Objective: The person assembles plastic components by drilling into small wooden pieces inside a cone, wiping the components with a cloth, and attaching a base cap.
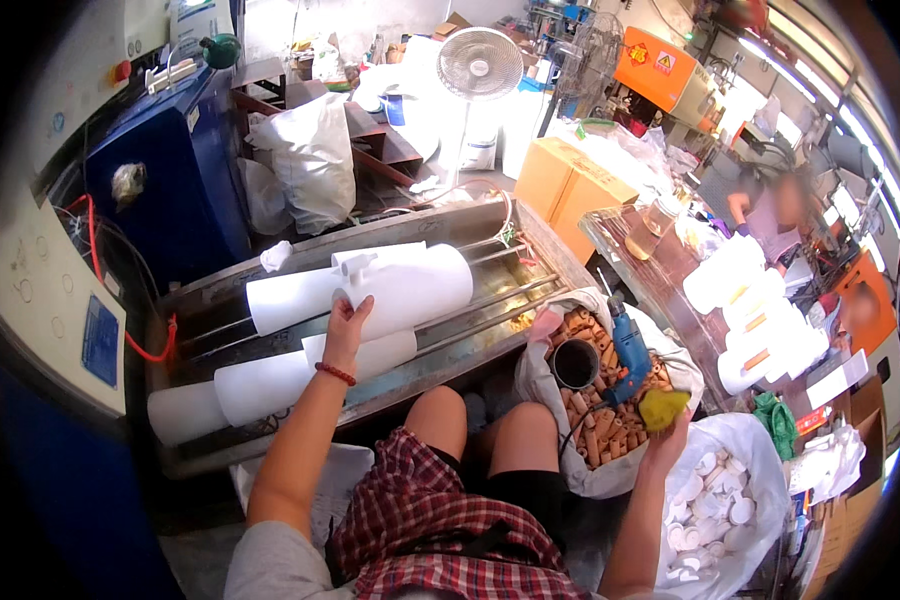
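Several white plastic cylinders lie across metal rods over a long metal trough. The nearest to my left hand [346, 328] is a large white cylinder [425, 283] with a short neck; my thumb and fingers grip its left end. Other white cylinders [262, 388] lie in a row closer to me. At the right, my right hand [668, 440] is closed on a crumpled yellow-green cloth [662, 408]. Beside it, a blue power drill [628, 350] rests in a sack of brown plugs [602, 430], next to a dark round cup [575, 363].
The metal trough [530, 225] spans the space before my knees. A clear bag of white discs [715, 510] stands at lower right. A wooden table [660, 265] holds more white cylinders [755, 320]. Beyond are a cardboard box [570, 190], a standing fan [479, 65] and a person [775, 215].
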The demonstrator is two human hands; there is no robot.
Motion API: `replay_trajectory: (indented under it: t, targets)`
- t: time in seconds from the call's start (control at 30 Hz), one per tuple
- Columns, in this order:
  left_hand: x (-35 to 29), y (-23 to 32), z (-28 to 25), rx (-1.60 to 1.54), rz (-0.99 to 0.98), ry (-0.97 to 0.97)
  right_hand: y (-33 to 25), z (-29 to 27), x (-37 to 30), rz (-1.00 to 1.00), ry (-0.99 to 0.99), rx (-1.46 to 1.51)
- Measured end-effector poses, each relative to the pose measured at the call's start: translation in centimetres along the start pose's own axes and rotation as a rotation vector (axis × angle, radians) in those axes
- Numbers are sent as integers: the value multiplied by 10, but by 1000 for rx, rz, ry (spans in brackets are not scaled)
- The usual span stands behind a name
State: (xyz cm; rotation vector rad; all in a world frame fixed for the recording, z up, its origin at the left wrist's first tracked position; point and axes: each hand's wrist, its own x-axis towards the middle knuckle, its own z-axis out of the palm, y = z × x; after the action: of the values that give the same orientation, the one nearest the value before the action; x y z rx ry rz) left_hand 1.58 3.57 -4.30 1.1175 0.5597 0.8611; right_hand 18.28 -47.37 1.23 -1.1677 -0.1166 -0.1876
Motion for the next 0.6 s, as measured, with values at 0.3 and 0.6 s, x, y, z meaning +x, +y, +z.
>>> replay_trajectory:
  t: [0.3, 0.6]
  targets:
    - [-55, 1, -1, 101, 313, 67, 40, 312, -66, -117, -838, -402]
    - [-84, -3, -41, -39, 355, 76, 70, 383, -144, -1071, -1197, -624]
